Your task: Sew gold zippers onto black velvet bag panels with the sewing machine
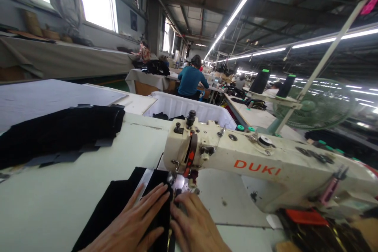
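Pressing the black cloth (pixel 113 202) down with the left hand (pixel 136 218), held open and flat, likely to keep it smooth on the white table (pixel 143 141), just by the front of the sewing machine (pixel 224 151). Bending the right hand (pixel 195 220) in close at the cloth's edge, maybe to keep that edge straight. Cannot tell if pinching anything there. Hard to make out the needle in the bright light (pixel 178 182). Cut off at the bottom: the cloth's near end.
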`<state>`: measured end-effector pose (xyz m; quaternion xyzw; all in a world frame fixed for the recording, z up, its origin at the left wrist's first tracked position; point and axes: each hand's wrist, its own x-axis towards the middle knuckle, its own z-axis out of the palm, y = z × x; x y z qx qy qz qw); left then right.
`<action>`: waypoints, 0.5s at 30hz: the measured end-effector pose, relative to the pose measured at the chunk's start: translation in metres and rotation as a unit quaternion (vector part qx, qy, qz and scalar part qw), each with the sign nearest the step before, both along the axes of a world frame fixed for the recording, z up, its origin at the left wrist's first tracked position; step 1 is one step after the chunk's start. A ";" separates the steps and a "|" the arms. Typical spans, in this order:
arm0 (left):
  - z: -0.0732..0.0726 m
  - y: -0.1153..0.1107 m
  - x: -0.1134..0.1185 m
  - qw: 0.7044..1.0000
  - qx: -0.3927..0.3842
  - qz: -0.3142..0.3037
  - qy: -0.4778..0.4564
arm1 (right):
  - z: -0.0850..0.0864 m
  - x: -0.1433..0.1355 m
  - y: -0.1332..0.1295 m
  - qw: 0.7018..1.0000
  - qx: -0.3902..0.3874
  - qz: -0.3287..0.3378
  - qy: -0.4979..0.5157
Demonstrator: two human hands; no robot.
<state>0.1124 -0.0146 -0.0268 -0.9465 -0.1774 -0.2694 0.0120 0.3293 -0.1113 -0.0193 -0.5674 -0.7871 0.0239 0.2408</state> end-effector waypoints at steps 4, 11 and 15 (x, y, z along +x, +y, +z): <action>0.003 0.006 0.004 1.000 0.023 0.006 0.014 | -0.001 0.000 -0.001 1.000 0.011 -0.005 -0.005; 0.000 0.007 0.003 0.999 0.029 0.002 0.039 | 0.003 0.001 0.002 0.999 0.029 0.012 -0.012; 0.002 0.009 -0.001 0.998 0.001 -0.002 0.062 | 0.004 0.000 0.002 1.000 0.015 0.013 -0.001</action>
